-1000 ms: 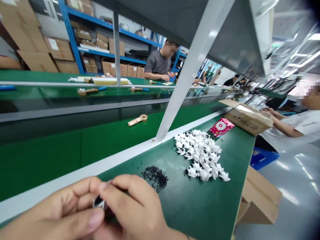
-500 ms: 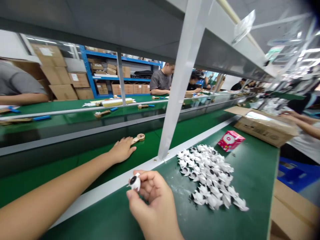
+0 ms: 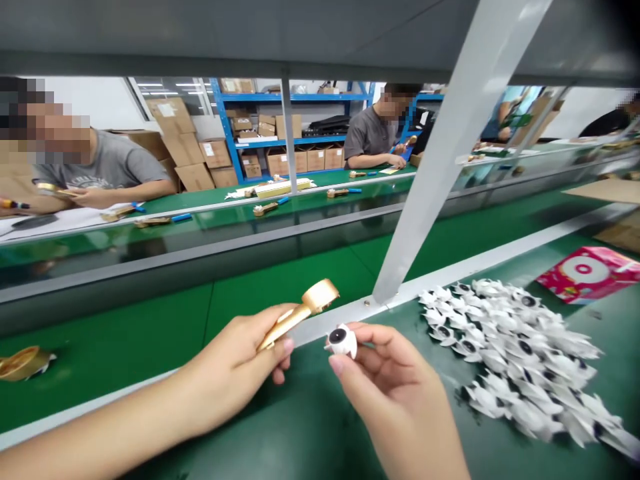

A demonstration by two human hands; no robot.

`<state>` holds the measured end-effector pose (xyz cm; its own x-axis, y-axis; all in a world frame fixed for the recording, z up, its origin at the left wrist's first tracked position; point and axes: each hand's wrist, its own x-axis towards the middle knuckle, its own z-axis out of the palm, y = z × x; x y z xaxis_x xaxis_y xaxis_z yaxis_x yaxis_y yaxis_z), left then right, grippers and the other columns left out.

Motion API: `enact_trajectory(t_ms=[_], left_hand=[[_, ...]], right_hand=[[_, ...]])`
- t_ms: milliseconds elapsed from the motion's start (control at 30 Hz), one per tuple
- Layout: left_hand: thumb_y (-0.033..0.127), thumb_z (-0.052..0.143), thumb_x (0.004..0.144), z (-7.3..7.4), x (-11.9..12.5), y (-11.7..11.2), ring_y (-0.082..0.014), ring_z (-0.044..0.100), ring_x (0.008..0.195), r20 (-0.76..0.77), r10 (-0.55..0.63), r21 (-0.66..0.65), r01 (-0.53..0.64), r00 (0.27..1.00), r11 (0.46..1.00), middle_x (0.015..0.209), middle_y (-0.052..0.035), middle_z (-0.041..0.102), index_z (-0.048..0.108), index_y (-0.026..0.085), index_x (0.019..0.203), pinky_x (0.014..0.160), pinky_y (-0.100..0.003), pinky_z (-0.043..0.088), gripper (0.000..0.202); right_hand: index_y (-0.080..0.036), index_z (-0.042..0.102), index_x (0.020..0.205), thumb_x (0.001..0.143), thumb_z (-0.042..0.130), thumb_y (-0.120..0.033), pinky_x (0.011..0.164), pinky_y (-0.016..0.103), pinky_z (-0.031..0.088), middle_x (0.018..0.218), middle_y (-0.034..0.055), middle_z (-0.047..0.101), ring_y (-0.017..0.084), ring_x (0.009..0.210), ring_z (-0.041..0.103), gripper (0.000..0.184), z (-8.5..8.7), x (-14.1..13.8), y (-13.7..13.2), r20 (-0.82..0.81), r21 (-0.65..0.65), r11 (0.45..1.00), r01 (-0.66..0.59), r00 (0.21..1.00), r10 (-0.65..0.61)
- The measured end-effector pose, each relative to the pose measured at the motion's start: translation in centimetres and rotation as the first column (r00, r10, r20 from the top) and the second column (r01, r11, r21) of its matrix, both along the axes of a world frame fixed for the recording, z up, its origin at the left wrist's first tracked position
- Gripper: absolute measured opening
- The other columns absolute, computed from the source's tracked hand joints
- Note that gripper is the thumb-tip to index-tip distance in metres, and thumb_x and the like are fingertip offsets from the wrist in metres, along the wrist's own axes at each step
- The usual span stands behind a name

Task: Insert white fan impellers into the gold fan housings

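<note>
We are now pinching the gold round-headed plastic handle (image 3: 304, 311) in our left hand (image 3: 235, 365), freshly lifted off the green belt (image 3: 125, 337). The fingers of our right hand (image 3: 395, 393) are gripping a small white black-centred cap (image 3: 343, 340) just beside it, left of the white cap heap (image 3: 515, 353).

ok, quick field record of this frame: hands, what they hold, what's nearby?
left hand: holds gold piece by its handle, head up
right hand: pinches white part, black centre toward camera
gap: piece and part close, not touching
pile: more white parts on bench, right of hands
pink pack: behind pile
belt: second gold piece, far left
far side: person seated
</note>
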<state>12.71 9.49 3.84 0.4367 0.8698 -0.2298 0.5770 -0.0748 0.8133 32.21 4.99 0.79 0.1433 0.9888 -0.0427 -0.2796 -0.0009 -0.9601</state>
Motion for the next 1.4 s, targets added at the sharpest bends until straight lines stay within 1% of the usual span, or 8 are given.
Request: enact_trajectory(t_ms=[167,367,600,867,967,1167,1267,1400], left_hand=[[0.049,0.042,0.102,0.6,-1.2,-3.6,-0.0101,0.056,0.062,0.043,-0.003,-0.05,0.005,0.999,0.999,0.074,0.0061,0.056,0.049,0.027,0.132,0.067,-0.022,0.048,0.038],[0.048,0.04,0.102,1.0,-0.8,-4.8,-0.0098,0.051,0.061,0.055,0.012,-0.039,-0.01,0.998,0.999,0.068,0.0063,0.051,0.051,0.029,0.132,0.057,-0.016,0.046,0.036],[0.04,0.046,0.101,1.1,-0.5,-5.4,-0.008,0.053,0.055,-0.025,0.063,0.109,-0.06,0.998,0.992,0.073,0.0057,0.059,0.058,0.029,0.12,0.052,-0.014,0.045,0.026],[0.031,0.044,0.1,1.1,-0.4,-4.9,-0.012,0.06,0.071,-0.11,-0.001,0.254,0.029,0.994,0.967,0.085,0.0031,0.065,0.059,0.027,0.105,0.07,-0.018,0.05,0.017],[0.031,0.042,0.099,0.7,-0.8,-4.7,-0.0131,0.06,0.069,-0.182,-0.045,0.26,0.092,0.982,0.961,0.087,0.0014,0.066,0.057,0.025,0.108,0.064,-0.019,0.049,0.018],[0.032,0.042,0.098,0.4,-1.8,-4.4,-0.0165,0.061,0.063,-0.265,-0.073,0.224,0.136,0.961,0.965,0.077,0.0005,0.065,0.056,0.027,0.109,0.06,-0.023,0.048,0.019],[0.033,0.043,0.097,-0.1,-2.1,-4.6,-0.0181,0.063,0.062,-0.273,-0.086,0.198,0.144,0.958,0.97,0.074,-0.0001,0.065,0.056,0.028,0.109,0.062,-0.025,0.049,0.018],[0.033,0.044,0.097,-1.0,-2.0,-5.2,-0.0182,0.063,0.061,-0.259,-0.103,0.181,0.153,0.96,0.972,0.077,-0.0011,0.068,0.056,0.028,0.111,0.062,-0.025,0.049,0.02]], right_hand=[[-0.025,0.071,0.092,0.079,0.08,-0.026,0.074,0.023,0.063,0.094,0.0041,0.078,0.019,0.084,0.076,0.016,-0.5,0.5,-0.6,0.081,0.143,0.986,-0.09,0.994,0.079],[-0.029,0.071,0.091,0.079,0.078,-0.019,0.076,0.023,0.063,0.105,0.0017,0.072,0.018,0.091,0.074,0.017,-0.6,0.0,-1.2,0.178,0.276,0.96,-0.041,0.984,-0.009],[-0.027,0.07,0.09,0.081,0.074,-0.019,0.07,0.024,0.064,0.097,0.0017,0.071,0.017,0.081,0.074,0.013,-0.2,-0.1,-1.4,0.274,0.277,0.959,-0.054,0.961,-0.025],[-0.025,0.07,0.087,0.08,0.074,-0.019,0.073,0.027,0.064,0.095,0.0024,0.071,0.018,0.084,0.073,0.01,-0.1,0.0,-1.3,0.301,0.267,0.961,-0.068,0.954,-0.017],[-0.024,0.07,0.086,0.079,0.076,-0.021,0.072,0.026,0.064,0.096,0.0023,0.071,0.018,0.083,0.073,0.01,-0.2,0.1,-1.4,0.304,0.246,0.968,-0.056,0.952,-0.022],[-0.025,0.072,0.084,0.072,0.084,-0.022,0.069,0.025,0.063,0.089,0.0007,0.074,0.017,0.075,0.074,0.017,-0.4,-0.2,-1.5,0.196,0.181,0.984,-0.008,0.98,-0.028],[-0.024,0.07,0.078,0.066,0.089,-0.022,0.063,0.024,0.063,0.073,-0.0005,0.075,0.016,0.066,0.074,0.022,-0.5,-0.5,-1.2,-0.014,0.041,0.997,-0.071,0.997,0.071],[-0.021,0.066,0.076,0.059,0.094,-0.022,0.064,0.021,0.06,0.067,-0.0021,0.074,0.013,0.063,0.072,0.032,-1.0,-0.5,-0.6,-0.285,-0.107,0.976,-0.192,0.946,0.155]])
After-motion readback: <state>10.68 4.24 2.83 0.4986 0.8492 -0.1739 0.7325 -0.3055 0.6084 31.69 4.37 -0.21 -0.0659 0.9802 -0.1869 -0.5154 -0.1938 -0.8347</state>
